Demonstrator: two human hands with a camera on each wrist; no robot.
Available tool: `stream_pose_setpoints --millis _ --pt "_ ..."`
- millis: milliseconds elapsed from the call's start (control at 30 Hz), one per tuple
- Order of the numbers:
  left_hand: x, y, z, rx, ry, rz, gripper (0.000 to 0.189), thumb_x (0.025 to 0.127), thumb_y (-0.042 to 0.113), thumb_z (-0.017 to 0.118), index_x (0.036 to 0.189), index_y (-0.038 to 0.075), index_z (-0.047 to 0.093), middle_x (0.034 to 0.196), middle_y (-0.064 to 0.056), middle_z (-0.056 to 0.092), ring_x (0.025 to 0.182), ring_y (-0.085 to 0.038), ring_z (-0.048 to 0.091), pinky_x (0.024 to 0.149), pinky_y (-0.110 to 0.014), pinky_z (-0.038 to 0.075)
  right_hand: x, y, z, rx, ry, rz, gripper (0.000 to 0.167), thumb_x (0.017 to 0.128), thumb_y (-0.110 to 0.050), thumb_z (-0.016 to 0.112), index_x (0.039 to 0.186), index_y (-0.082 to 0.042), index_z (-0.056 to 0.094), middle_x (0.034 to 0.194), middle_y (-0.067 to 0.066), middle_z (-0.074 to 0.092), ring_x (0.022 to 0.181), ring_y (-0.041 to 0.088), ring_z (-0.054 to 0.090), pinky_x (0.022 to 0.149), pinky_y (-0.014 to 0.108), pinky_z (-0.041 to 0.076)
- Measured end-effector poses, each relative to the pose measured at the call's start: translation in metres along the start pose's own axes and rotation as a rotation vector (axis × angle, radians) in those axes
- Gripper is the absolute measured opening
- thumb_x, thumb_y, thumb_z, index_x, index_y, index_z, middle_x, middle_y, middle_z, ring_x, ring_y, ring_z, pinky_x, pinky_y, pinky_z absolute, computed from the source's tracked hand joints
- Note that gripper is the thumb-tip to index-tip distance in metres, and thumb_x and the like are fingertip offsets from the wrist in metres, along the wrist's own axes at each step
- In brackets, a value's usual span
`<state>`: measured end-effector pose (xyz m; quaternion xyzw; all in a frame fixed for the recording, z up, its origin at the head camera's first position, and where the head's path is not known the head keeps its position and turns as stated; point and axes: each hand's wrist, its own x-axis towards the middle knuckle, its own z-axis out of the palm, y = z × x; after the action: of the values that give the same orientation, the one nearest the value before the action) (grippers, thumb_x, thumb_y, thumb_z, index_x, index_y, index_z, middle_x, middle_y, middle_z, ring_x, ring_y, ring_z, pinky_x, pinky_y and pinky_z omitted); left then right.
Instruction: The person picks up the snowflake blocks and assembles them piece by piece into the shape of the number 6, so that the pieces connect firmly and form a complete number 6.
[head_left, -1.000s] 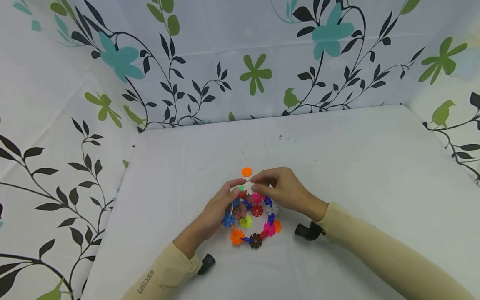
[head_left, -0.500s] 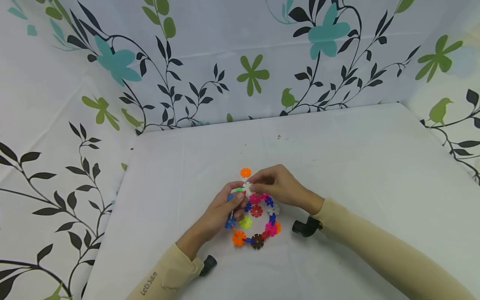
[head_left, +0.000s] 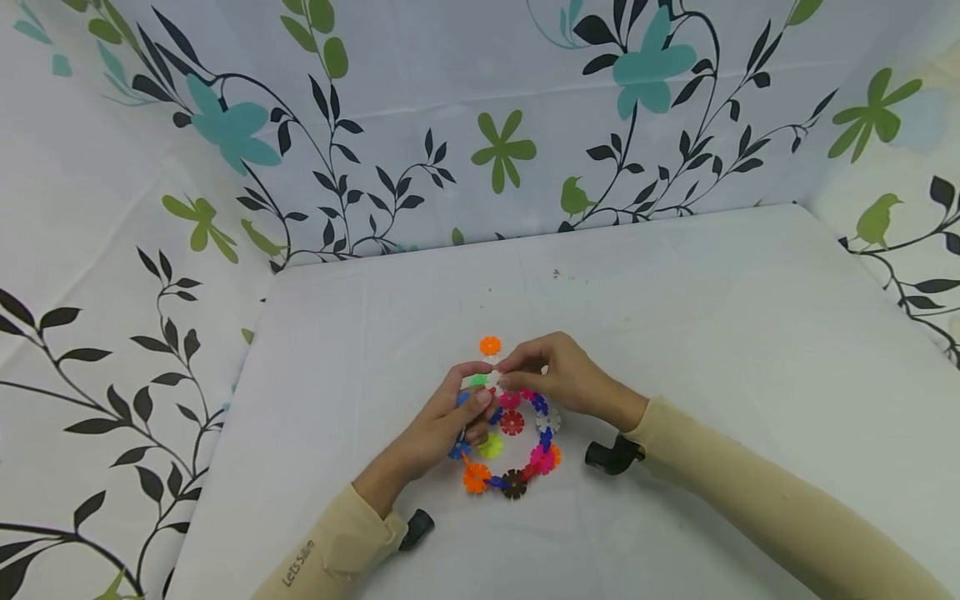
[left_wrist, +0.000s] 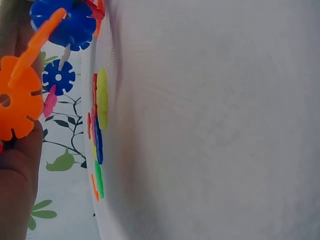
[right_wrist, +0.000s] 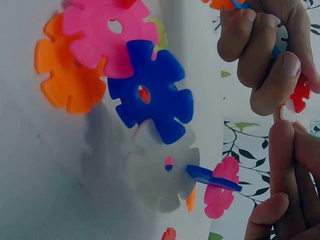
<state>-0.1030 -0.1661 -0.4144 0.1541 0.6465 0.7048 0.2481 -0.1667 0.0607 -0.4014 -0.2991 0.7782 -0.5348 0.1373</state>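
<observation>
Nearer the left edge of the surface (head_left: 675,333) than its right, the white disc (head_left: 492,382) is pinched by the right hand (head_left: 558,373), just right of the left hand (head_left: 442,412), by which the flower-disc chain (head_left: 477,482) is gripped.

The left hand (head_left: 437,421) and right hand (head_left: 570,379) meet over the middle of the table (head_left: 705,333), a small disc (head_left: 493,381) between their fingertips. On the person's side of them a chain of linked discs (head_left: 513,483) curves round, from the left hand along the near side, then up on the right towards the right hand. From here, an inner disc (head_left: 512,422) shows inside that loop, with its neighbour (head_left: 491,446) nearer and to the left. A far disc (head_left: 491,346) lies on the table just beyond the fingertips. Behind the table hangs a cloth backdrop (head_left: 420,92), continuing along its left and right sides
</observation>
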Motion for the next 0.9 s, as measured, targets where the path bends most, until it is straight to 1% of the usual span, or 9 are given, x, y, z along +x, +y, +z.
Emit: stream_pose_setpoints --millis 100,167,333,467,567,633,700,800,900 --pt "0.001 -0.001 0.0 0.006 0.004 0.002 0.043 0.11 0.028 0.042 0.147 0.014 0.025 0.09 -0.01 0.044 0.067 -0.017 0.037 0.064 -0.025 0.039 -0.001 0.0 0.001 -0.012 -0.002 0.001 0.017 0.091 -0.014 0.077 0.106 -0.004 0.078 0.095 -0.001 0.076 0.081 0.028 0.072 0.073 0.033 0.058" --pt "0.002 -0.001 0.0 0.015 0.026 -0.013 0.041 0.11 0.029 0.042 0.146 0.016 0.028 0.091 -0.01 0.046 0.067 -0.018 0.038 0.064 -0.026 0.04 -0.001 0.0 0.001 -0.009 -0.002 0.013 0.018 0.092 -0.014 0.077 0.107 -0.004 0.077 0.097 0.0 0.076 0.083 0.027 0.072 0.076 0.033 0.059" --pt "0.007 0.003 0.002 0.079 0.152 -0.089 0.042 0.109 0.036 0.045 0.144 0.014 0.038 0.098 -0.015 0.059 0.067 -0.02 0.048 0.068 -0.028 0.046 -0.003 0.0 -0.002 -0.005 0.01 0.05 0.023 0.096 -0.02 0.072 0.115 -0.007 0.076 0.102 0.001 0.076 0.088 0.026 0.072 0.079 0.033 0.059" --pt "0.008 0.006 0.003 0.122 0.255 -0.146 0.045 0.106 0.041 0.048 0.139 0.01 0.049 0.102 -0.02 0.066 0.069 -0.021 0.057 0.076 -0.03 0.051 -0.006 0.005 -0.006 -0.013 0.06 0.065 0.032 0.1 -0.028 0.066 0.124 -0.008 0.073 0.113 0.002 0.074 0.095 0.021 0.07 0.085 0.038 0.058" --pt "0.008 0.006 0.002 0.129 0.296 -0.171 0.045 0.106 0.04 0.049 0.134 0.005 0.054 0.101 -0.022 0.068 0.071 -0.021 0.062 0.084 -0.032 0.052 -0.008 0.011 -0.009 -0.021 0.109 0.103 0.036 0.102 -0.03 0.063 0.127 -0.006 0.07 0.118 0.003 0.073 0.1 0.022 0.069 0.088 0.043 0.056" --pt "0.009 0.005 0.001 0.124 0.318 -0.185 0.044 0.107 0.038 0.049 0.13 0.001 0.056 0.101 -0.022 0.07 0.074 -0.022 0.064 0.087 -0.033 0.053 -0.011 0.016 -0.011 -0.026 0.122 0.154 0.037 0.103 -0.03 0.061 0.128 -0.005 0.069 0.118 0.004 0.073 0.101 0.024 0.068 0.086 0.045 0.055" --pt "0.009 0.004 0.0 0.117 0.338 -0.197 0.042 0.108 0.035 0.049 0.127 -0.001 0.058 0.1 -0.022 0.07 0.078 -0.023 0.066 0.088 -0.035 0.054 -0.013 0.019 -0.012 -0.017 0.102 0.214 0.038 0.104 -0.031 0.059 0.13 -0.004 0.067 0.115 0.006 0.073 0.101 0.026 0.068 0.082 0.044 0.055" --pt "0.009 0.001 -0.002 0.11 0.373 -0.218 0.037 0.108 0.031 0.049 0.124 -0.001 0.061 0.098 -0.018 0.072 0.082 -0.027 0.068 0.087 -0.036 0.055 -0.016 0.023 -0.011 -0.033 0.025 0.282 0.041 0.103 -0.033 0.059 0.132 -0.004 0.066 0.115 0.006 0.072 0.1 0.025 0.066 0.078 0.039 0.056" --pt "0.009 0.0 -0.002 0.115 0.397 -0.232 0.034 0.108 0.029 0.05 0.122 0.0 0.062 0.095 -0.015 0.071 0.083 -0.028 0.068 0.084 -0.036 0.056 -0.017 0.025 -0.009 -0.064 -0.046 0.289 0.045 0.097 -0.03 0.07 0.134 -0.005 0.065 0.113 0.004 0.072 0.1 0.021 0.065 0.08 0.035 0.056"
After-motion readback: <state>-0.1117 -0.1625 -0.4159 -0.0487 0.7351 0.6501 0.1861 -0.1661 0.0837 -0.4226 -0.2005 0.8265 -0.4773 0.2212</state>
